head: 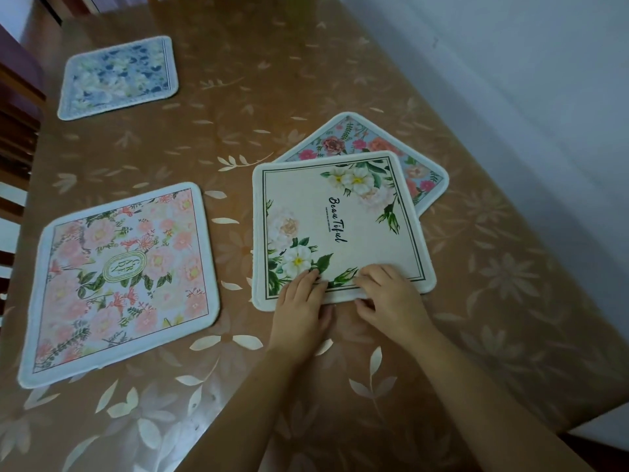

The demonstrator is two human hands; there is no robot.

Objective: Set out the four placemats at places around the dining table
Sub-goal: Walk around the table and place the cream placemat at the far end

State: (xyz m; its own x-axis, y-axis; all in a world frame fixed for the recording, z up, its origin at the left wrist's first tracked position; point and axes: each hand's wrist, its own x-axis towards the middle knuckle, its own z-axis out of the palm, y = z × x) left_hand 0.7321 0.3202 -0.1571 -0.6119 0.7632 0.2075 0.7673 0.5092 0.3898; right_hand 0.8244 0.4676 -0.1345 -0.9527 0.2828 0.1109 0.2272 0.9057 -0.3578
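The table (306,80), covered in a brown cloth with a pale leaf pattern, filled nearly the whole frame. A pale wall was seen at the upper right and the slats of a chair (17,131) along the left edge.

Four mats were spread over it. The pink mat (119,284) was laid flat at the lower left, squared to the near edge, as if a place had been settled in front of the chair. The cream mat (340,233), printed with white flowers and the word "Beautiful", was found in the centre, turned askew and lying over the rose mat (343,141), of which only the far corner and right side were shown. Because these two overlapped, neither could be counted as set out. The blue mat (117,78) was placed alone at the upper left, well apart from the rest, seemingly at another place on the chair side.

The near edge of the cream mat was grasped by both hands. It was pinched by the left hand (301,308), with fingers on top and thumb at the rim. The right hand (391,301) was curled over it just beside, thumb tucked under. The grip was judged to be for lifting the top mat off the one below.
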